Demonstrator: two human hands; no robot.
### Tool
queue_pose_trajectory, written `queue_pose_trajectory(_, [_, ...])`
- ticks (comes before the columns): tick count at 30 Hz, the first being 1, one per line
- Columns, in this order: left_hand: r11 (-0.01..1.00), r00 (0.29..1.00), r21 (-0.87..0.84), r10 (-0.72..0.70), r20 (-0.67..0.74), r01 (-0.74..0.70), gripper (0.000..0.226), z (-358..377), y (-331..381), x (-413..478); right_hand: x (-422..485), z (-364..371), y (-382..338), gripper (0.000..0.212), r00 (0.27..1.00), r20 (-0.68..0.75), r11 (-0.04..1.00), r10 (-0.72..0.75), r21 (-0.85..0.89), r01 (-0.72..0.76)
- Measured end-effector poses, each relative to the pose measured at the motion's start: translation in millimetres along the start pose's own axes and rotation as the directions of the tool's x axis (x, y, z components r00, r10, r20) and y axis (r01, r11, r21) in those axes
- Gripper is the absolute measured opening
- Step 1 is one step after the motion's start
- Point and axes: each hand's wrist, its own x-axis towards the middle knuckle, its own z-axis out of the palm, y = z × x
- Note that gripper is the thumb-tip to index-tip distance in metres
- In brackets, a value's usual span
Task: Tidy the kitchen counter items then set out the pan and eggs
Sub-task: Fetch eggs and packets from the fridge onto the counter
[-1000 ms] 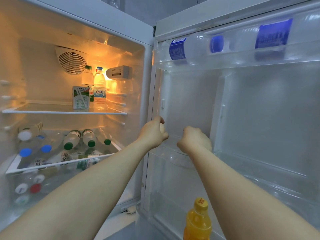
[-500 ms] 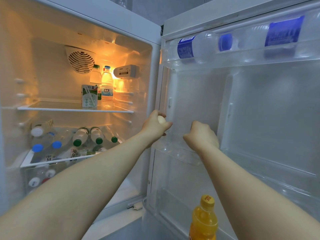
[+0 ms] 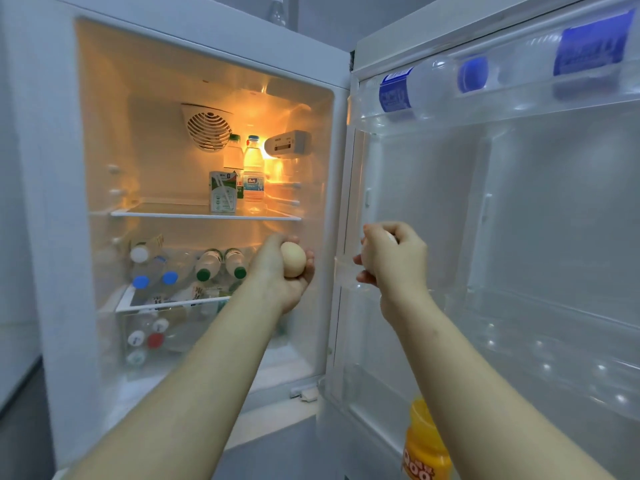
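Left grip [image 3: 278, 282], egg [image 3: 293, 259]; right grip [image 3: 394, 261], perhaps.

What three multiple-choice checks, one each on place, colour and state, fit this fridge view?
1. Where does the orange juice bottle stand?
A) low in the open door
B) top inner shelf
C) crisper drawer

2. What colour are the caps of the two lying bottles nearest the left hand?
A) red
B) green
C) yellow

3. What is the left hand doing?
A) hanging open
B) gripping an egg
C) holding a carton

Key: 1 A, it shows at the door's bottom edge; 2 B, both caps face out green; 3 B, the fingers curl round the egg.
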Motion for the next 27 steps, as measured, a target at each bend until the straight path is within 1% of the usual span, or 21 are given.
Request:
queue_pose_trajectory(2, [0.999,0.999,-0.039,-0.006,-0.033,0.004,0.018,-13.7,-3.1,-12.1,-10.7,0.3,4.9,0.016,0.983,0.074,0.973,0.166,0.148,-0.176])
queue_pose_trajectory(4, [0.998,0.998,-0.061,0.000,-0.058,-0.004,0.022,-23.9,-7.4,-25.8,-21.9,-1.0,10.2,0.016,0.935,0.150,0.894,0.321,0.277,-0.352])
queue_pose_trajectory(6, [0.996,0.996,-0.087,0.012,-0.091,-0.020,0.023,-34.7,-12.1,-38.6,-33.8,-1.0,18.6,0.015,0.880,0.231,0.820,0.415,0.325,-0.471])
queue_pose_trajectory(9, [0.988,0.986,-0.154,0.008,-0.165,-0.034,0.020,-55.8,-18.2,-62.4,-55.0,4.3,32.7,0.015,0.806,0.346,0.742,0.479,0.330,-0.583])
queue_pose_trajectory(11, [0.981,0.973,-0.180,0.029,-0.228,-0.072,0.021,-77.9,-20.2,-81.1,-74.9,11.2,40.2,0.014,0.752,0.407,0.718,0.518,0.271,-0.641])
queue_pose_trajectory(13, [0.973,0.947,-0.195,0.060,-0.315,-0.127,0.016,-103.6,-16.8,-105.8,-100.3,23.3,47.0,0.010,0.718,0.455,0.731,0.527,0.188,-0.656])
queue_pose_trajectory(14, [0.967,0.934,-0.211,0.062,-0.351,-0.144,0.015,-113.2,-15.8,-116.9,-110.3,27.9,49.9,0.008,0.714,0.471,0.751,0.518,0.148,-0.643])
queue_pose_trajectory(16, [0.943,0.883,-0.227,0.118,-0.454,-0.243,0.019,-140.4,-6.8,-153.9,-144.5,43.5,48.5,0.007,0.649,0.573,0.760,0.501,0.068,-0.647])
queue_pose_trajectory(17, [0.925,0.846,-0.228,0.152,-0.512,-0.305,0.020,-155.4,0.6,-177.0,-165.0,53.5,44.7,0.008,0.603,0.631,0.755,0.489,0.040,-0.654])
queue_pose_trajectory(18, [0.913,0.824,-0.234,0.161,-0.544,-0.333,0.021,-164.1,3.1,-192.3,-178.6,58.1,43.8,0.008,0.573,0.664,0.754,0.481,0.021,-0.657])
queue_pose_trajectory(21, [0.858,0.684,-0.160,0.262,-0.680,-0.488,0.018,-204.3,22.2,-270.5,-250.5,85.1,28.1,0.006,0.378,0.808,0.710,0.452,-0.070,-0.701])
queue_pose_trajectory(22, [0.841,0.645,-0.143,0.280,-0.711,-0.522,0.017,-212.9,24.9,-293.4,-271.1,90.7,24.8,0.006,0.325,0.834,0.698,0.446,-0.096,-0.710])
queue_pose_trajectory(25, [0.775,0.486,-0.066,0.325,-0.812,-0.629,0.018,-235.0,28.0,-378.9,-349.9,100.4,5.5,0.009,0.143,0.886,0.659,0.442,-0.212,-0.722])
queue_pose_trajectory(26, [0.757,0.454,-0.058,0.326,-0.829,-0.650,0.018,-237.4,27.8,-398.4,-368.1,100.7,1.8,0.009,0.110,0.894,0.659,0.435,-0.233,-0.715])
queue_pose_trajectory(27, [0.713,0.375,-0.018,0.347,-0.860,-0.701,0.018,-245.3,25.0,-441.4,-407.2,97.6,-11.9,0.009,0.021,0.905,0.655,0.425,-0.291,-0.697])
